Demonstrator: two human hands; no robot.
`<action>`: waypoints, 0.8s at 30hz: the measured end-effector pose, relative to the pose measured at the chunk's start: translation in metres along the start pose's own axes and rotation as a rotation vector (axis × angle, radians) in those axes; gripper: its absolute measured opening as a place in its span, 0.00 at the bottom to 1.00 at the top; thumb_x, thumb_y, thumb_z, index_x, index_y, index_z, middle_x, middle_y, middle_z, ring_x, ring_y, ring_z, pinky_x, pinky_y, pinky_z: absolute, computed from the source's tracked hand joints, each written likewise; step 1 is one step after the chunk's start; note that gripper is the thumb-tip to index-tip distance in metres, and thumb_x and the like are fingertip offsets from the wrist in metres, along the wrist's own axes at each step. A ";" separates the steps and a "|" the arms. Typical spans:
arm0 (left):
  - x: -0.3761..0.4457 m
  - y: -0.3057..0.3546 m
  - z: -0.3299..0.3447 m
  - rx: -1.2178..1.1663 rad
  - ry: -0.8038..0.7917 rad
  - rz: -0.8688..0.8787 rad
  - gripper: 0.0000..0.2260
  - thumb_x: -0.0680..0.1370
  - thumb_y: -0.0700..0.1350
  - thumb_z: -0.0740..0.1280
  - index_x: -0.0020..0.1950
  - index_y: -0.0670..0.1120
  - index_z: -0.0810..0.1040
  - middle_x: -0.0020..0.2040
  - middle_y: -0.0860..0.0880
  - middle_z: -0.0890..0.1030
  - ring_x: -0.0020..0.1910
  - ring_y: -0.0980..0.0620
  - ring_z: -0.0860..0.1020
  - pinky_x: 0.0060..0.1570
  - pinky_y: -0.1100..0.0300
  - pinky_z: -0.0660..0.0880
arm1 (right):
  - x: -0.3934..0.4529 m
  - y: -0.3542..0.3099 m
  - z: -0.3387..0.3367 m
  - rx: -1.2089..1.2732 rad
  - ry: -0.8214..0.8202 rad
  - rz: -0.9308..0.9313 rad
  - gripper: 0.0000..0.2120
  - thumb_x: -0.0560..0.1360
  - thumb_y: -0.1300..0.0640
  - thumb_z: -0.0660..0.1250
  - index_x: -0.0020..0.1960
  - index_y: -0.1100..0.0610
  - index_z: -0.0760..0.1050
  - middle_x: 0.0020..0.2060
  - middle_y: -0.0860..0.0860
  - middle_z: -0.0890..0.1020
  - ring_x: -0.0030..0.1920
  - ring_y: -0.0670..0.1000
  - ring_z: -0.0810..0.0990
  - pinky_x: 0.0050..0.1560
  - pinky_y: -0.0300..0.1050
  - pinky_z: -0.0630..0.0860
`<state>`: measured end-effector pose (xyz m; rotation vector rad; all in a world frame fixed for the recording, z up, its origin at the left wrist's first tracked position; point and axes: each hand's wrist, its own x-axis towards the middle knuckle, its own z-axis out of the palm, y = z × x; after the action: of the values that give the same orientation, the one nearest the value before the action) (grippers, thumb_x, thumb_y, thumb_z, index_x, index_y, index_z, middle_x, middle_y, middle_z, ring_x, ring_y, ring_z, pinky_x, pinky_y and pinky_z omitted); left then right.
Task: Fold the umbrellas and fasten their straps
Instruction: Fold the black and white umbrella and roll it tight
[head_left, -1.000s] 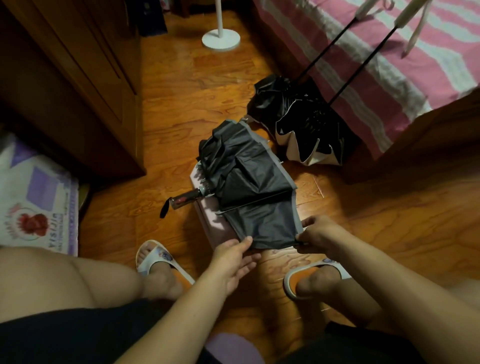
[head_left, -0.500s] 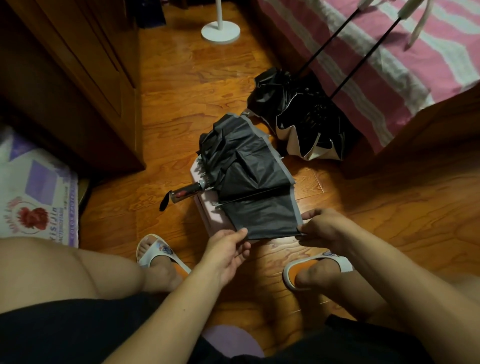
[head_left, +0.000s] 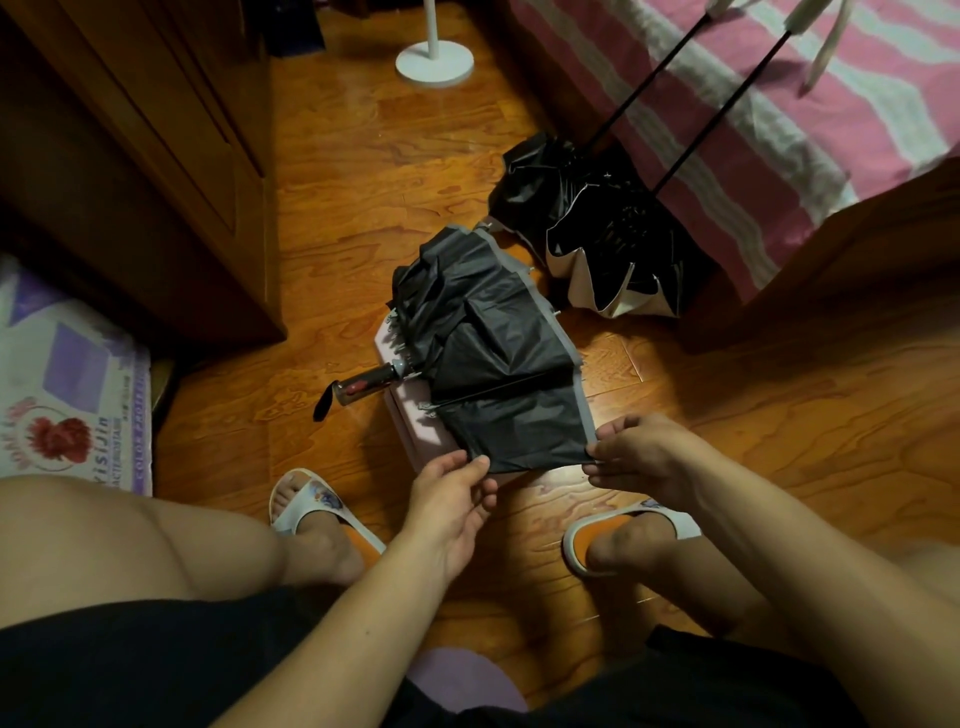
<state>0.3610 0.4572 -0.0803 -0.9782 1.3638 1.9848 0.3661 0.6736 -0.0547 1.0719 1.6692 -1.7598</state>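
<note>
The grey-edged umbrella (head_left: 493, 358) is laid flat on the wooden floor (head_left: 363, 182) at the centre of the view, collapsed but not yet pleated, with its handle (head_left: 363, 387) pointing towards 9 o'clock. It rests partly on a pink flat thing (head_left: 410, 421) whose nature cannot be told. The nearest canopy panel is held stretched between both hands: its near-left corner is pinched by the left hand (head_left: 452, 493) at about 6 o'clock, and its near-right corner, at the grey trim, is pinched by the right hand (head_left: 634, 457) at about 5 o'clock. The panel is probably being pulled taut so that a clean pleat can be laid before the cloth is wrapped round the shaft. No strap is seen fastened, so the task is judged to be at an early stage.

Two more umbrellas (head_left: 597, 234) are heaped at 1 o'clock, canopies down on the floor, just beyond the first and apparently apart from it. Their shafts (head_left: 727, 109) are leaned up onto the striped bed (head_left: 857, 130), seemingly parked until their turn.

No container is seen holding anything. A printed sack or bag (head_left: 67, 395) lies at 9 o'clock; its contents cannot be told. A white round stand base (head_left: 434, 65) stands at 12 o'clock, and a dark wooden cabinet (head_left: 135, 156) fills 10 o'clock.
</note>
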 end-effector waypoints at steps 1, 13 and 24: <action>-0.001 0.001 0.001 -0.002 -0.011 -0.008 0.14 0.80 0.34 0.67 0.64 0.45 0.74 0.50 0.42 0.80 0.40 0.51 0.76 0.41 0.58 0.75 | -0.001 0.000 0.000 0.003 0.005 0.002 0.08 0.78 0.72 0.67 0.53 0.62 0.72 0.46 0.62 0.82 0.45 0.59 0.85 0.47 0.53 0.83; -0.009 0.003 -0.004 -0.067 -0.106 -0.124 0.15 0.79 0.40 0.70 0.65 0.48 0.76 0.53 0.43 0.84 0.47 0.47 0.81 0.48 0.54 0.77 | -0.007 0.004 -0.001 0.113 -0.148 0.124 0.10 0.80 0.60 0.68 0.59 0.62 0.75 0.38 0.56 0.84 0.44 0.53 0.83 0.55 0.51 0.82; -0.011 -0.005 -0.003 -0.197 -0.038 -0.094 0.09 0.79 0.36 0.69 0.59 0.39 0.78 0.49 0.41 0.82 0.46 0.47 0.82 0.49 0.56 0.78 | -0.013 0.003 -0.001 0.083 0.006 0.017 0.05 0.81 0.66 0.66 0.55 0.67 0.77 0.47 0.62 0.84 0.48 0.56 0.85 0.53 0.49 0.83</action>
<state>0.3717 0.4558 -0.0749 -1.0668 1.0965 2.0840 0.3759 0.6725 -0.0458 1.1249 1.5980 -1.8311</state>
